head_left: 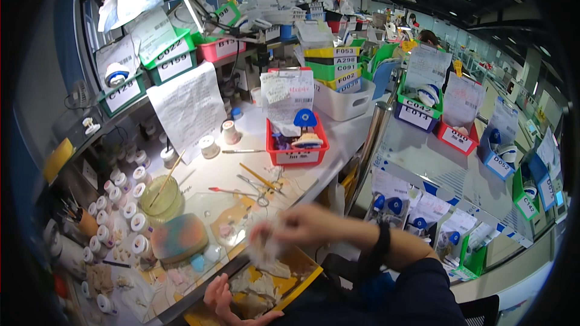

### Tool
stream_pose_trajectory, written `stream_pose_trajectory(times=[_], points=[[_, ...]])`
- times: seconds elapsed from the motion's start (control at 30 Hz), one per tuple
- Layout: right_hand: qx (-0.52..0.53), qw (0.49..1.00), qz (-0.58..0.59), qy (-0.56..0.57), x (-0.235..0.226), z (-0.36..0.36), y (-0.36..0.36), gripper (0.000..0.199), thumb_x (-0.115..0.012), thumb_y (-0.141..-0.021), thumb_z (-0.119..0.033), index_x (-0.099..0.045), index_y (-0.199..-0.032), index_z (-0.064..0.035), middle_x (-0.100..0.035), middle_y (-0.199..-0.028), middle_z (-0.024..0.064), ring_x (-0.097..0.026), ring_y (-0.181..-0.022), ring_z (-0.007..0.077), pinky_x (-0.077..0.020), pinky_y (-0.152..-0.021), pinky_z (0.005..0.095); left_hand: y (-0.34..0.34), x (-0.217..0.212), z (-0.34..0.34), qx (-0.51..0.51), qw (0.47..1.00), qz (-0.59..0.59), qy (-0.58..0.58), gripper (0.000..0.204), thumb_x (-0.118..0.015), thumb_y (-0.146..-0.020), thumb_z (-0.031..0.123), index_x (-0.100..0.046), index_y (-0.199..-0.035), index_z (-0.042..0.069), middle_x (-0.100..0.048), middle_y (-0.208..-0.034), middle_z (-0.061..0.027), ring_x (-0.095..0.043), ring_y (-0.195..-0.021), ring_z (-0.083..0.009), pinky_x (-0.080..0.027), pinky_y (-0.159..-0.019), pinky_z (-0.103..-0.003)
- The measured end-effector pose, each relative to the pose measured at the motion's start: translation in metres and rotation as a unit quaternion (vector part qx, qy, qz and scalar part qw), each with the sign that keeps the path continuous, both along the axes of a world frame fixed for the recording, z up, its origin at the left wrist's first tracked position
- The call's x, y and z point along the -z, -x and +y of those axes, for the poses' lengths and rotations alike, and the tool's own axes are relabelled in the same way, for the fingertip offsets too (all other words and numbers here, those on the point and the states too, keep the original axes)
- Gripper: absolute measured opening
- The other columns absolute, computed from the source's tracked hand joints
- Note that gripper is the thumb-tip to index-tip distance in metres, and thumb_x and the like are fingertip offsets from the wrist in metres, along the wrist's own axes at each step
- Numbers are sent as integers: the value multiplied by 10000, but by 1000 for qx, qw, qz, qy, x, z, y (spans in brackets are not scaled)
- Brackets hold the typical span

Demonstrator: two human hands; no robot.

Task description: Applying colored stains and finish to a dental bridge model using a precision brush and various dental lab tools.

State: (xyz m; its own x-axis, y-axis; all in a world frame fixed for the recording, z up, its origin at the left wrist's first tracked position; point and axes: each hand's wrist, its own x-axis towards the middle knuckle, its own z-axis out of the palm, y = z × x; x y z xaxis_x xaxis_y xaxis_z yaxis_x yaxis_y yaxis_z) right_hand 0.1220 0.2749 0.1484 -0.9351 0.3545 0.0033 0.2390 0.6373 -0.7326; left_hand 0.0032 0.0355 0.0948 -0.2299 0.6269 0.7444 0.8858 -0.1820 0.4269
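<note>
My right hand is over the table's front edge, smeared by motion, its fingers closed on a crumpled whitish tissue. Under it is a yellow-edged open drawer with crumpled paper scraps inside. At the drawer's near left side, my left hand has its fingers apart and holds nothing that I can see. Beyond the right hand lie scissors, a red-tipped tool and a yellow-handled brush. To the left sit a multicoloured sponge block and a greenish glass bowl with a brush across it.
Many small white-lidded jars crowd the table's left side. A red bin with dental models and a paper slip stands behind the tools. Stacked labelled bins rise farther back. More bins line the right-hand bench beside a metal post.
</note>
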Motion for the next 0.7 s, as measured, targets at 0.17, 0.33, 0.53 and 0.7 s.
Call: stream_pose_trajectory(times=[0.17, 0.33, 0.53, 0.7], points=[[334, 883, 143, -297, -22, 169, -2, 441, -480, -854, -394, -620, -716, 0, -610, -700, 218, -620, -702, 364, -476, -624, 454, 3, 11, 1, 54, 989, -109, 84, 656, -787, -649, 310, -475, -1120, -24, -457, -1226, -206, -431, -1115, -381, -362, -924, -451], [394, 894, 43, -210, -4, 230, 36, 350, -568, -754, -321, -671, -866, -5, -628, -892, 243, -619, -846, 372, -490, -757, 428, 11, 20, 5, 103, 971, -198, 92, 425, -700, -739, 16, -492, -1106, -40, -532, -984, -122, -501, -791, -127, -427, -607, -231], [395, 887, 55, -233, 10, 220, -1, 393, -590, -752, -344, -645, -774, 44, -632, -806, 239, -615, -783, 390, -493, -700, 432, 25, 41, -11, 135, 820, -515, 211, 336, -655, -826, 127, -506, -1092, -15, -590, -870, -104, -533, -661, -127, -442, -591, -241], [393, 917, -64, 32, 14, 201, -8, 278, -571, -791, -252, -659, -771, 11, -647, -680, 162, -612, -530, 260, -478, -496, 367, 30, 49, -10, 171, 769, -569, 236, 446, -551, -874, 401, -544, -1056, -6, -603, -855, -110, -556, -696, -144, -442, -586, -249]])
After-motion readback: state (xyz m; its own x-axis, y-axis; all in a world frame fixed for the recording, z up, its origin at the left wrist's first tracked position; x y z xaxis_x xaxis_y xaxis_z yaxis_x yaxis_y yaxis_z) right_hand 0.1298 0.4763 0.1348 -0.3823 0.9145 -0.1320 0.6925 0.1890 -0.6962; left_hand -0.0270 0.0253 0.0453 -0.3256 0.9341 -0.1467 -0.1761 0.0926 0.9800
